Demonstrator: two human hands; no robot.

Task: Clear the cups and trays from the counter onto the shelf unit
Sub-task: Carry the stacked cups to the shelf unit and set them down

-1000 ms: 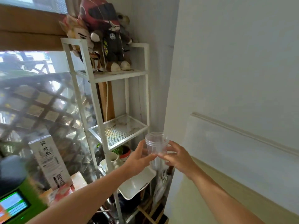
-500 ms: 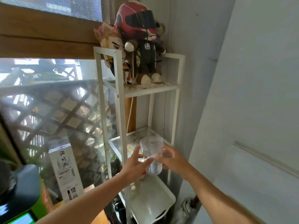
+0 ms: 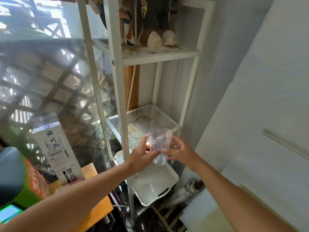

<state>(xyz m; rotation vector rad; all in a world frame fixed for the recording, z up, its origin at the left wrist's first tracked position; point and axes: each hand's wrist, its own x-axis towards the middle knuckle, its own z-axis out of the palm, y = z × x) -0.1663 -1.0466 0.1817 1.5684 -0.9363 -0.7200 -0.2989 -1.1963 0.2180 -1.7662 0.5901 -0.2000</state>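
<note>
A clear plastic cup (image 3: 159,144) is held upright between both hands in front of the white shelf unit (image 3: 117,67). My left hand (image 3: 142,154) grips its left side and my right hand (image 3: 180,151) grips its right side. The cup hovers just before the front edge of the mesh middle shelf (image 3: 142,124), which is bare. Below it a white tray (image 3: 153,183) lies on a lower shelf, tilted toward me, with a white mug (image 3: 119,157) beside it.
Plush toys (image 3: 150,27) fill the top shelf. A white carton (image 3: 56,151) stands on a wooden counter (image 3: 93,205) at left, before a window. A white wall (image 3: 259,97) closes the right side. Clutter lies on the floor under the shelves.
The view has drawn closer to the shelf unit and tipped downward. The cup, still held in both hands, has come nearer the mesh shelf's front edge.
</note>
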